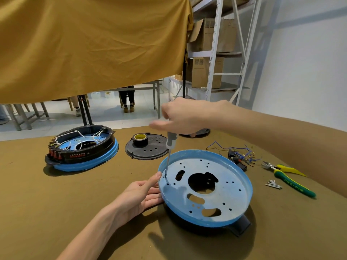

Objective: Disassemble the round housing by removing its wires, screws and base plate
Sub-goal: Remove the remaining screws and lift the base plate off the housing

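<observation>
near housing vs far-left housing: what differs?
The near housing is stripped: bare blue plate, no wires. The far housing keeps white wires, red switches and its black ring. The near one is being worked: right hand grips a screwdriver on it, left hand steadies its rim; the far one sits untouched. Both are round with blue rims.

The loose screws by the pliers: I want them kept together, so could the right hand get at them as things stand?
Probably yes: the screws lie uncovered on the cloth, but the right hand grips the screwdriver.
</observation>
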Tool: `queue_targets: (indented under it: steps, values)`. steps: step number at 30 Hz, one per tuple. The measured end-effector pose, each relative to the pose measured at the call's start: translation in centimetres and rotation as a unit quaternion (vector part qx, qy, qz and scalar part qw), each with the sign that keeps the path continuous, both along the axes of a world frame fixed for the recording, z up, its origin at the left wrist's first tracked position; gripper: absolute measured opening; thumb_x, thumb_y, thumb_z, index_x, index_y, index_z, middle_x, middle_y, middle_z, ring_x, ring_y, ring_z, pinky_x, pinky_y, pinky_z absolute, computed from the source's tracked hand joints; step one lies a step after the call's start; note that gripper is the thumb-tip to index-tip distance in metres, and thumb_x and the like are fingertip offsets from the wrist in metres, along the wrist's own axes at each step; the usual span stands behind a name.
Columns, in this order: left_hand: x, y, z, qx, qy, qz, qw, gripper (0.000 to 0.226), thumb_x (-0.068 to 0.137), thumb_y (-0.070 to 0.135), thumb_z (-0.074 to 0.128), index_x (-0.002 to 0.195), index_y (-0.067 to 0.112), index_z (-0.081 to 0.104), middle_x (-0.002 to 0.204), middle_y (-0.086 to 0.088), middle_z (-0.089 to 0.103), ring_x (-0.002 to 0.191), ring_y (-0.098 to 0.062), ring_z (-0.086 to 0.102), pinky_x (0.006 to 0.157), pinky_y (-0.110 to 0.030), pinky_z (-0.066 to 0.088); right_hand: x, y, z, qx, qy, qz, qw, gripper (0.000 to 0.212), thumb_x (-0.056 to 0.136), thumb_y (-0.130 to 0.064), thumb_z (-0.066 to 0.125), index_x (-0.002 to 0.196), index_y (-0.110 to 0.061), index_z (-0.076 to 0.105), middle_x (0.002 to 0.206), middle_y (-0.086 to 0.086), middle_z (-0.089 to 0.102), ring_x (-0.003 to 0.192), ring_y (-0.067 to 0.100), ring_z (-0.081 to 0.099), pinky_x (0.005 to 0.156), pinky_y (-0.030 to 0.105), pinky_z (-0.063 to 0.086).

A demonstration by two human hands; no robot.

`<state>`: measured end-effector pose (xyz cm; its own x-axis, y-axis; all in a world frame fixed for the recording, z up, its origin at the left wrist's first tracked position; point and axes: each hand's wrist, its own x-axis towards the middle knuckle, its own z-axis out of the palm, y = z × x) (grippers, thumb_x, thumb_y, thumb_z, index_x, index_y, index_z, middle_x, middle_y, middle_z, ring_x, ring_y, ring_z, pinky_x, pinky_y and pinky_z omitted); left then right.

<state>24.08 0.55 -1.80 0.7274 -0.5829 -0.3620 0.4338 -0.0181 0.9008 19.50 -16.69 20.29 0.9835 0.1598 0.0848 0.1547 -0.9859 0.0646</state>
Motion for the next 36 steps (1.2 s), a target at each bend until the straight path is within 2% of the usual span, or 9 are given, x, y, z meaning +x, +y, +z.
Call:
queue_targets:
  steps: [3, 5, 7, 13, 16, 19, 24, 29, 36]
  values:
    - [0.0, 0.0, 0.1, 0.003, 0.002, 0.002, 1.0, 0.083, 0.058, 0.049, 0.09, 0.12, 0.002, 0.06, 0.105, -0.018, 0.077, 0.099, -0.031, 0.076, 0.072, -0.035, 0.063, 0.2, 0.0, -0.5, -0.058, -0.057, 0.004, 0.997, 0.043, 0.1, -0.053, 0.055, 0.076, -0.017, 0.056, 0.072, 0.0, 0.057, 0.063, 0.018, 0.057, 0.049, 0.029, 0.038]
    - [0.0, 0.1, 0.1, 0.005, 0.003, 0.001, 1.0, 0.085, 0.058, 0.05, 0.091, 0.121, 0.003, 0.06, 0.105, -0.019, 0.077, 0.1, -0.032, 0.076, 0.072, -0.035, 0.063, 0.1, 0.0, 0.4, 0.037, 0.01, 0.027, 0.999, 0.019, 0.091, -0.037, 0.073, 0.096, -0.02, 0.067, 0.086, -0.008, 0.06, 0.077, 0.013, 0.061, 0.056, 0.023, 0.041]
    - [0.0, 0.1, 0.1, 0.001, 0.002, 0.002, 1.0, 0.087, 0.058, 0.05, 0.092, 0.123, 0.002, 0.059, 0.108, -0.02, 0.076, 0.101, -0.033, 0.075, 0.073, -0.035, 0.063, -0.4, 0.1, 1.3, 0.082, 0.078, 0.047, 0.992, 0.034, 0.083, -0.029, 0.082, 0.112, -0.025, 0.065, 0.096, -0.018, 0.051, 0.083, 0.004, 0.057, 0.06, 0.019, 0.042]
    - [0.0, 0.0, 0.2, -0.007, 0.021, 0.014, 1.0, 0.09, 0.055, 0.049, 0.097, 0.125, 0.01, 0.057, 0.106, -0.022, 0.076, 0.1, -0.036, 0.075, 0.07, -0.038, 0.064, -0.4, 0.4, -0.3, -0.041, -0.041, -0.004, 0.998, 0.043, 0.101, -0.056, 0.05, 0.082, -0.017, 0.055, 0.077, 0.003, 0.06, 0.066, 0.02, 0.06, 0.052, 0.031, 0.043]
    - [-0.2, -0.1, 0.4, -0.017, 0.032, 0.01, 0.999, 0.097, 0.044, 0.049, 0.102, 0.124, 0.016, 0.058, 0.106, -0.022, 0.076, 0.1, -0.038, 0.075, 0.069, -0.039, 0.064, -0.5, 0.6, 0.3, 0.04, 0.016, 0.032, 0.999, 0.018, 0.094, -0.035, 0.069, 0.102, -0.02, 0.065, 0.093, -0.008, 0.06, 0.084, 0.013, 0.06, 0.06, 0.023, 0.045]
    - [-0.4, 0.2, 0.7, -0.033, 0.057, 0.005, 0.998, 0.096, 0.045, 0.047, 0.102, 0.123, 0.011, 0.06, 0.109, -0.024, 0.075, 0.102, -0.038, 0.074, 0.07, -0.039, 0.064, -0.6, 0.6, 1.2, 0.092, 0.055, 0.041, 0.993, 0.03, 0.087, -0.029, 0.077, 0.112, -0.027, 0.061, 0.1, -0.015, 0.052, 0.089, 0.007, 0.058, 0.065, 0.021, 0.046]
    - [-1.0, 0.6, 1.2, -0.039, 0.078, -0.001, 0.996, 0.073, 0.064, 0.042, 0.091, 0.116, -0.001, 0.062, 0.109, -0.023, 0.075, 0.102, -0.035, 0.075, 0.07, -0.037, 0.064, -0.3, 0.3, 0.3, -0.031, -0.056, -0.025, 0.998, 0.049, 0.102, -0.057, 0.046, 0.091, -0.013, 0.061, 0.075, 0.004, 0.063, 0.069, 0.024, 0.063, 0.051, 0.03, 0.039]
    - [-1.7, 0.9, 2.3, -0.042, 0.132, 0.011, 0.99, 0.075, 0.059, 0.033, 0.093, 0.116, -0.007, 0.065, 0.111, -0.028, 0.073, 0.1, -0.035, 0.075, 0.066, -0.036, 0.065, -1.2, -0.4, 1.6, 0.113, 0.038, -0.003, 0.993, 0.027, 0.087, -0.031, 0.074, 0.111, -0.027, 0.062, 0.096, -0.003, 0.064, 0.082, 0.015, 0.065, 0.06, 0.026, 0.048]
    - [-3.4, 0.1, 4.6, -0.115, 0.164, 0.062, 0.978, 0.051, 0.068, 0.001, 0.085, 0.117, -0.005, 0.07, 0.111, -0.027, 0.073, 0.097, -0.034, 0.076, 0.063, -0.036, 0.065, -4.4, -4.0, 1.8, 0.182, -0.124, -0.063, 0.973, 0.031, 0.098, -0.049, 0.06, 0.101, -0.018, 0.061, 0.073, 0.0, 0.069, 0.044, 0.006, 0.064, 0.037, 0.016, 0.042]
